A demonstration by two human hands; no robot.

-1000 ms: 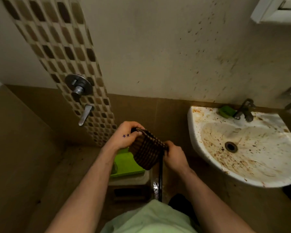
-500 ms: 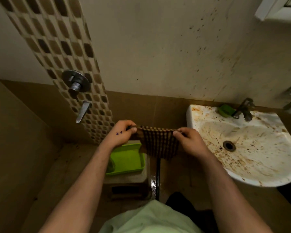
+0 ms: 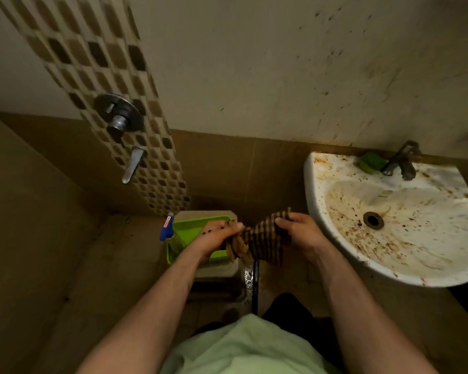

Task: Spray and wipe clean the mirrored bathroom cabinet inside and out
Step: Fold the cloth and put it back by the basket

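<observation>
We hold 1 checked cloth [image 3: 262, 238] just left of sink [image 3: 312, 184] w/ 2 hands: L hand [image 3: 216, 236] fingers curled, bunching one end; R hand [image 3: 300, 233] fingers pinch other edge. Further left: 1 spray bottle [image 3: 166, 229], 1 green tray [image 3: 192, 226], partly behind L hand. 1 tap [image 3: 401, 160] on sink.

Head view, looking down. Both hands hold a brown checked cloth [image 3: 262, 238]: the left hand [image 3: 219, 234] bunches 1 end, the right hand [image 3: 299, 231] grips the other. Below the left hand, a green tray [image 3: 187, 228] rests on a pale stool [image 3: 216, 269], a blue-capped spray bottle [image 3: 167, 228] at its left edge. At right, a stained white sink [image 3: 397, 220] carries a tap [image 3: 401, 160] and green soap [image 3: 369, 161].
</observation>
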